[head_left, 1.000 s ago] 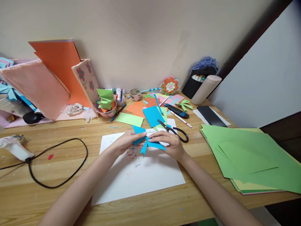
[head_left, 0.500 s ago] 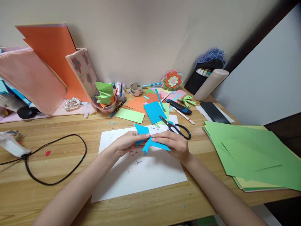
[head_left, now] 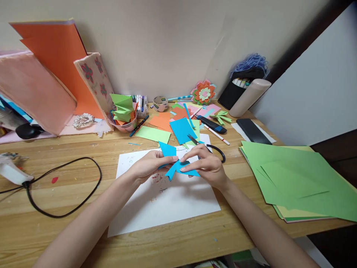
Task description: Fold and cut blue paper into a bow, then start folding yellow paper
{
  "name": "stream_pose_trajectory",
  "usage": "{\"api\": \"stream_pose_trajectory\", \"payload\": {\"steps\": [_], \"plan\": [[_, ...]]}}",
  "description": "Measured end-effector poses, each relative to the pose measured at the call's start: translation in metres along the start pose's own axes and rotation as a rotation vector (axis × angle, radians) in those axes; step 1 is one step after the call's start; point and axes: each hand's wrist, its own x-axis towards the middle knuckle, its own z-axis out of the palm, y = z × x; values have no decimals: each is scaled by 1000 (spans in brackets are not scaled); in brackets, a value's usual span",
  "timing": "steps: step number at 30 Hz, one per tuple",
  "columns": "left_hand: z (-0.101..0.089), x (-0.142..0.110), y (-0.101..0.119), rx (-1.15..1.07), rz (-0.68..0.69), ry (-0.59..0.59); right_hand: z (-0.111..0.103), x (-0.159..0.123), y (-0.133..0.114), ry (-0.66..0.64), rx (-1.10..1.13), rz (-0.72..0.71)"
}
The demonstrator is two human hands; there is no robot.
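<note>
Between both hands is a folded blue paper bow point(head_left: 168, 149), with flared ends and a pointed tail, held above a marked white sheet point(head_left: 167, 212). My left hand point(head_left: 149, 165) pinches its left side, thumb on top near the middle. On the right side, my right hand point(head_left: 206, 165) is closed on the paper, its index and middle fingers spread along the top face and the thumb hidden beneath. Black-handled scissors point(head_left: 219, 150) lie just behind the right hand, partly covered by it. A flat blue paper square point(head_left: 182, 131) rests beyond them.
Green paper sheets point(head_left: 295, 178) are stacked at the right, beside a dark phone-like slab point(head_left: 253, 131). A black cable point(head_left: 96, 167) loops at the left. Behind stand a cup of folded paper point(head_left: 125, 124), a tape roll point(head_left: 160, 104), a utility knife point(head_left: 211, 124) and a paper flower point(head_left: 204, 93).
My right hand's fingers have lifted and spread apart on the blue paper, its index finger now arched. The left hand keeps its pinch. The whole view has shifted slightly.
</note>
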Motion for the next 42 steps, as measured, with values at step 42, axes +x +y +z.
{"api": "stream_pose_trajectory", "payload": {"steps": [42], "plan": [[22,-2,-1,167,285,333,-9,17,-25,38,370,616]]}}
